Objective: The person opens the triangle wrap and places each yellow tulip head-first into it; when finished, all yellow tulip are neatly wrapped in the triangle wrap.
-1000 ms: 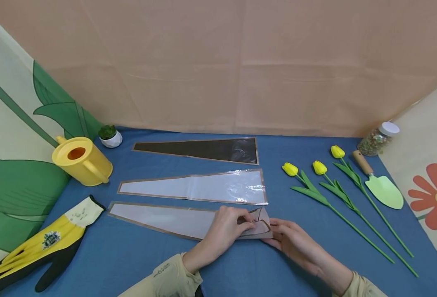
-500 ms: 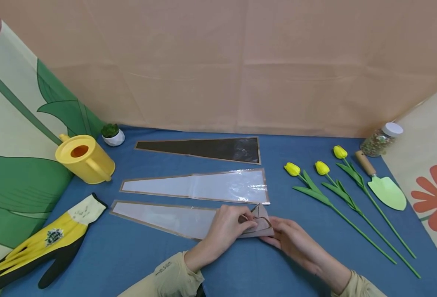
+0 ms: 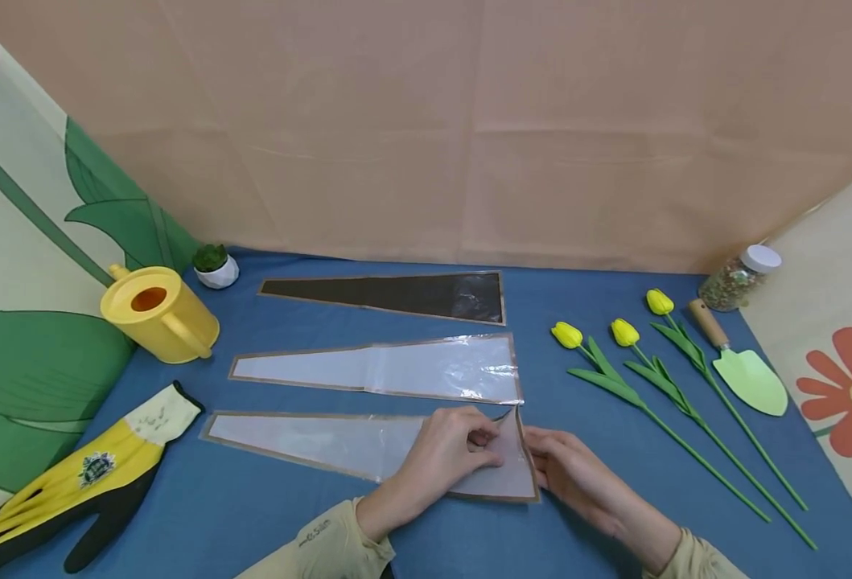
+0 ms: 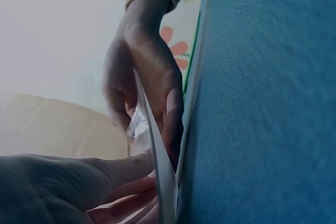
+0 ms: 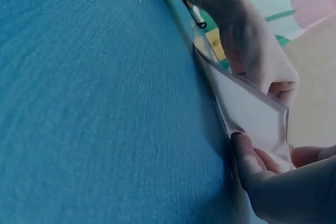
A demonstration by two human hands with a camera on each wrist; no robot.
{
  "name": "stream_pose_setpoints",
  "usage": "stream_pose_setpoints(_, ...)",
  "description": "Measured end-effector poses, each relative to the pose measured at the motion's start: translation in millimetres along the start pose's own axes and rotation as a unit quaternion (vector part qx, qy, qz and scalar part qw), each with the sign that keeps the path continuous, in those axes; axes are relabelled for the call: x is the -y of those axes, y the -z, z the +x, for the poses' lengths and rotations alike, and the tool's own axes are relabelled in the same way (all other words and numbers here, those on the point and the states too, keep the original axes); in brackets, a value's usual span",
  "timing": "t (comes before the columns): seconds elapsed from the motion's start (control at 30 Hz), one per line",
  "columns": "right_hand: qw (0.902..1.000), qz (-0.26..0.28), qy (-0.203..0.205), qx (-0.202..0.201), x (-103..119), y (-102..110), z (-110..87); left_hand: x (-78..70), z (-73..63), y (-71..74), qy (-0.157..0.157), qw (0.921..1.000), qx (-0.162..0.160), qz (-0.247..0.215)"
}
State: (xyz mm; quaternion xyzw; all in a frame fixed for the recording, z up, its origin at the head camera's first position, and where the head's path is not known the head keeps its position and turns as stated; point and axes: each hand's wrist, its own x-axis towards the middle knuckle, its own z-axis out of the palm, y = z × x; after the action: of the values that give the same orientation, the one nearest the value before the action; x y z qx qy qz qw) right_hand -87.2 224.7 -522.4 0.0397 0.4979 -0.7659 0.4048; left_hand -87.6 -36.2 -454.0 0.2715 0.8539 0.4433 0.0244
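A tapered clear flower sleeve with a brown border lies nearest the person, its wide end raised on the right. My left hand pinches the film near that wide end, fingertips curled in. My right hand holds the right edge, its fingertips partly hidden behind the film. In the left wrist view the raised sleeve stands on edge between both hands. The right wrist view shows the sleeve's pale face, with right-hand fingers at its lower corner and the left hand behind it.
Behind lie another clear sleeve and a dark sleeve. Yellow tulips, a trowel and a lidded jar sit right. At left are a watering can, a potted plant and a glove.
The sleeve's wide end, bunched and folded up before, now spreads flatter, its near corner lower toward the person. The narrow end has shifted slightly nearer. Both hands keep nearly the same place.
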Motion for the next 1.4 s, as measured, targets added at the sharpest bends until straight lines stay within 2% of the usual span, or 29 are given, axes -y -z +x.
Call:
stream_pose_setpoints(0.1, 1.0, -0.002, 0.003, 0.004, 0.3, -4.5, -1.0, -0.4, -0.4, 1.5, 0.004, 1.0, 0.003, 0.008)
stream_pose_setpoints(0.2, 0.9998, -0.02, 0.007, 0.003, 7.0, -20.3, -7.5, -0.9, -0.2, 2.7, 0.008, 0.9998, 0.004, 0.02)
stream_pose_setpoints(0.27, 0.998, -0.058, 0.025, 0.002, 14.1, -35.9, -14.9, -1.4, 0.2, 3.1, 0.006, 0.9996, 0.003, 0.029)
stream_pose_setpoints(0.33, 0.9959, -0.086, 0.027, -0.006, 20.3, -46.9, -20.6, -2.0, 0.7, 2.9, 0.0, 0.9994, 0.002, 0.036)
stream_pose_setpoints(0.43, 0.9964, -0.081, 0.021, -0.017, 24.1, -53.3, -24.6, -2.4, 1.2, 1.6, -0.008, 0.9989, 0.004, 0.046)
stream_pose_setpoints(0.5, 0.9986, -0.049, 0.007, -0.019, 22.6, -49.2, -23.7, -2.7, 1.3, 0.6, -0.011, 0.9986, 0.006, 0.052)
stream_pose_setpoints(0.67, 0.9986, -0.044, 0.024, -0.017, 19.3, -45.8, -25.5, -3.3, 1.6, -1.4, -0.018, 0.9987, 0.005, 0.047)
stream_pose_setpoints(0.83, 0.9991, -0.023, 0.035, 0.006, 10.5, -25.6, -16.8, -3.5, 1.3, -0.1, -0.015, 0.9991, -0.011, 0.038)
stream_pose_setpoints(0.9, 0.9997, -0.004, 0.024, 0.007, 7.1, -15.1, -11.2, -3.4, 0.4, 0.8, -0.013, 0.9989, -0.018, 0.041)
stream_pose_setpoints(1.0, 0.9993, -0.023, 0.028, 0.005, 4.4, -5.2, -6.4, -3.3, -0.9, 1.5, -0.013, 0.9987, -0.026, 0.043)
stream_pose_setpoints(1.13, 0.9997, -0.013, 0.021, -0.002, 2.2, 4.1, -2.3, -3.8, -2.1, 2.4, -0.009, 0.9991, -0.032, 0.026)
stream_pose_setpoints(1.23, 0.9995, 0.004, 0.008, -0.03, 0.9, 5.8, 0.2, -4.0, -2.7, 3.1, -0.004, 0.9994, -0.033, 0.01)
stream_pose_setpoints(1.3, 0.9986, 0.034, 0.002, -0.04, -0.5, 6.2, 1.8, -4.3, -3.0, 4.0, -0.001, 0.9995, -0.032, 0.005)
stream_pose_setpoints(1.4, 0.9988, 0.033, 0.028, -0.025, 14.3, -19.4, -11.0, -5.5, -2.3, 4.7, -0.002, 0.9995, -0.029, 0.013)
